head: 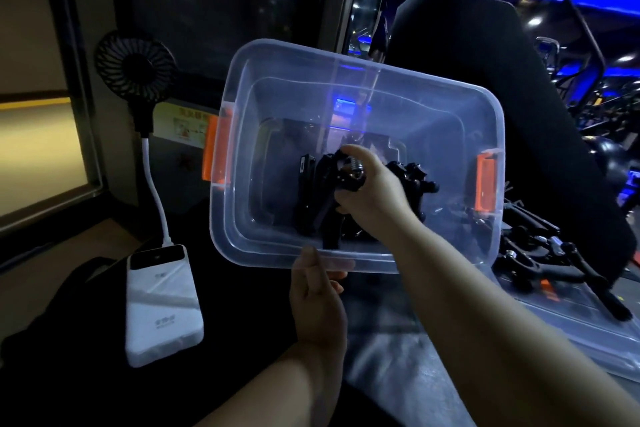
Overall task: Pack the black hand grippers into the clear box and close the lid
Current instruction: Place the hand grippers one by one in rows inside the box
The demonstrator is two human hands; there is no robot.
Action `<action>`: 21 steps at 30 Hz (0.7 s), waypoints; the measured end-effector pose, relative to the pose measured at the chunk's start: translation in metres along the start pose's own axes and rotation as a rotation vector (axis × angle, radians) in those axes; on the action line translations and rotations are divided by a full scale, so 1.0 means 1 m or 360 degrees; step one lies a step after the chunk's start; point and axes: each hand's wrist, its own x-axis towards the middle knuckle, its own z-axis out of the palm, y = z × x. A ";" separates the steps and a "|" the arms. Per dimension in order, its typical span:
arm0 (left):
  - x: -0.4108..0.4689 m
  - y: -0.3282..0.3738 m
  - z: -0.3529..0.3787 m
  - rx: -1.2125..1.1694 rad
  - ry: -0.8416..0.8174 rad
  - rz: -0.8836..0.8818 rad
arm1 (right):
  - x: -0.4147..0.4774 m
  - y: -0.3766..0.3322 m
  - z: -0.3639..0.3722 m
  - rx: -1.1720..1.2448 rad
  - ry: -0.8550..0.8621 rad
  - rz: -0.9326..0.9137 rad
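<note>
The clear box [242, 73] with orange latches is tilted toward me, held up off the surface. My left hand [317, 298] grips its near rim, thumb over the edge. My right hand [372, 194] reaches inside the box and is closed around a black hand gripper [346, 173] with a metal spring, low in the box. Other black grippers lie in the box on both sides of the hand, one to the left [306, 198], one to the right [415, 177]. More black hand grippers [540, 250] lie outside on the right, on the clear lid [519, 322].
A white power bank [161, 305] lies at the lower left, cabled to a small black fan [135, 66] standing behind it. A black padded seat back [485, 80] rises behind the box. Dark cloth covers the near left.
</note>
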 end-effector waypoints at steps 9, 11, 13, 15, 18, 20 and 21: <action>0.001 0.000 -0.002 -0.0042 -0.0101 -0.0047 | 0.037 0.005 0.048 -0.0477 -0.0272 -0.0198; 0.001 0.000 -0.002 -0.0051 -0.0120 -0.0042 | 0.043 0.008 0.056 -0.0578 -0.0289 -0.0219; 0.001 -0.001 -0.003 -0.0054 -0.0132 -0.0033 | 0.047 0.009 0.059 -0.0731 -0.0295 -0.0252; 0.002 -0.002 -0.004 -0.0060 -0.0141 -0.0040 | 0.052 0.010 0.061 -0.0924 -0.0284 -0.0284; 0.003 -0.003 -0.004 -0.0046 -0.0149 -0.0064 | 0.060 0.009 0.065 -0.1198 -0.0236 -0.0281; 0.003 -0.002 -0.004 -0.0044 -0.0153 -0.0082 | 0.065 0.010 0.069 -0.1312 -0.0192 -0.0273; 0.003 -0.003 -0.004 -0.0034 -0.0156 -0.0089 | 0.067 0.011 0.070 -0.1356 -0.0169 -0.0290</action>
